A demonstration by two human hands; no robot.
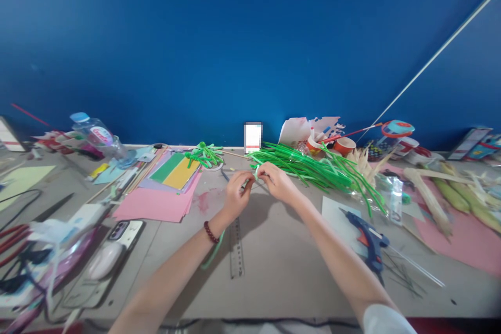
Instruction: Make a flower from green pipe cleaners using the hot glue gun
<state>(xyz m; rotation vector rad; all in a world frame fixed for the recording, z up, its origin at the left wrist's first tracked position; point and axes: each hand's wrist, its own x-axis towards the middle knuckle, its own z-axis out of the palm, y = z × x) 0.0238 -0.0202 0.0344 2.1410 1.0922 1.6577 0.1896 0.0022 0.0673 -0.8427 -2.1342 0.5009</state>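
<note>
Bench (274,266) bare in front by one ruler (236,248), green stick pile (313,167) far-right, one glue gun (368,237) right, left hand (237,196) and right hand (278,181) both pinched shut on one green strip (255,173) mid-bench.

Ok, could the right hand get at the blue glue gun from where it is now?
Probably yes. The glue gun lies in the open on white paper, just outside the right forearm, with nothing on it. But the right hand is pinching a small green piece with the left hand.
</note>
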